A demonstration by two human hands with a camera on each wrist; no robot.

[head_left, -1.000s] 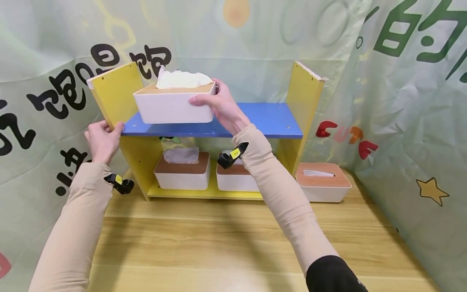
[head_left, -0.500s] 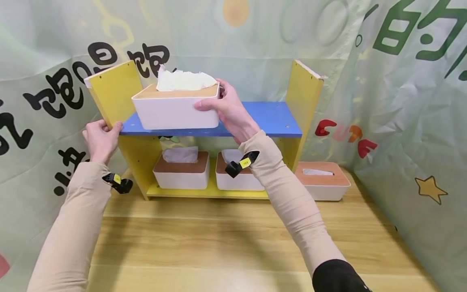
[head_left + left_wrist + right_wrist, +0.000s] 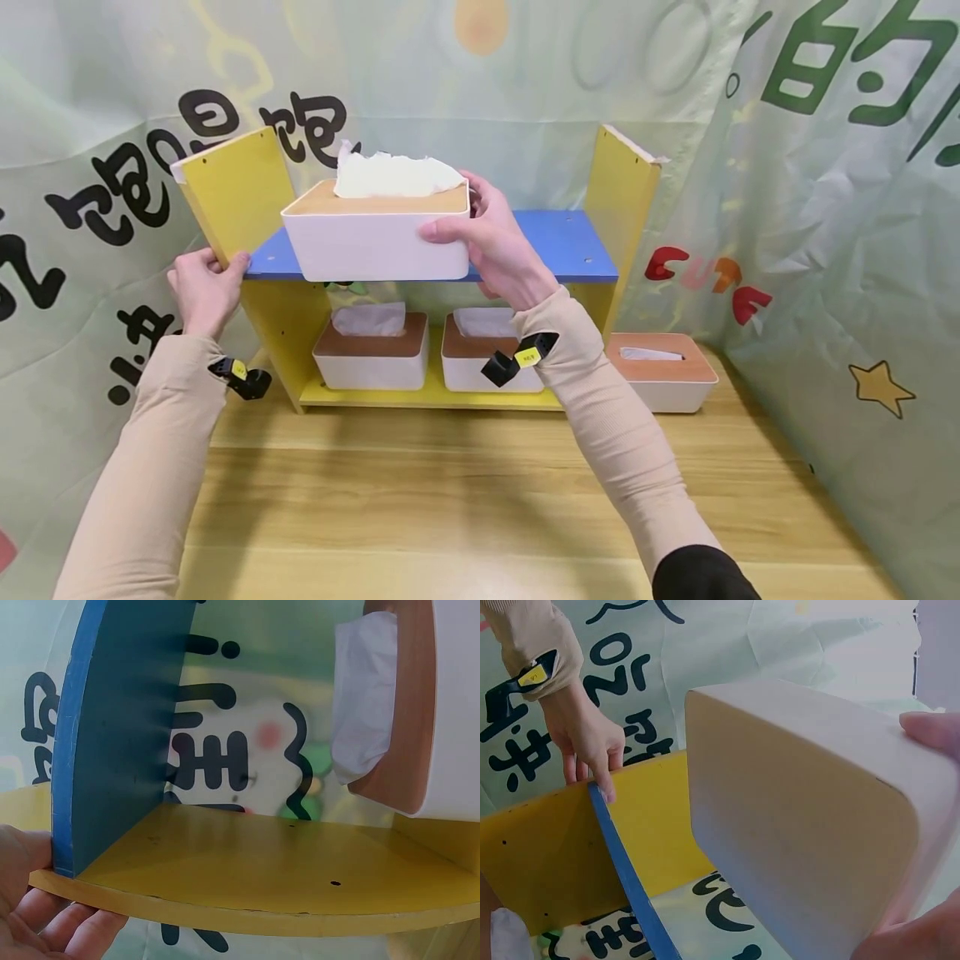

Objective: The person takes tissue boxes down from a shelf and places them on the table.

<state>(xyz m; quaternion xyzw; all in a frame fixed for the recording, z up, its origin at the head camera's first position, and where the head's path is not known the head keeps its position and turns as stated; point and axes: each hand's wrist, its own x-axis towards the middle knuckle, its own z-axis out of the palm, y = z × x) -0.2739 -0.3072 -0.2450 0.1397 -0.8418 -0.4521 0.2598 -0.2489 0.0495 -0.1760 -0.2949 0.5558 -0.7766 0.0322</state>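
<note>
My right hand (image 3: 498, 237) grips the right end of a white tissue box (image 3: 375, 246) with a wooden lid and a tissue sticking up. It is held in the air at the blue board (image 3: 558, 242); the right wrist view shows the tissue box's bare underside (image 3: 780, 802), apart from the board. My left hand (image 3: 206, 292) holds the front edge of the shelf unit's yellow left panel (image 3: 240, 187), where the blue board meets it. In the left wrist view, the thumb of the left hand (image 3: 45, 900) lies at the blue edge and the fingers curl behind the panel.
Two more tissue boxes, a left one (image 3: 371, 358) and a right one (image 3: 480, 358), stand on the yellow bottom board (image 3: 442, 400). Another tissue box (image 3: 660, 375) sits on the wooden table (image 3: 420, 500) right of the shelf unit. Printed cloth (image 3: 465, 100) hangs behind.
My right hand has brought the tissue box lower and to the right in the head view, uncovering more of the right box on the bottom board. The left hand keeps its hold.
</note>
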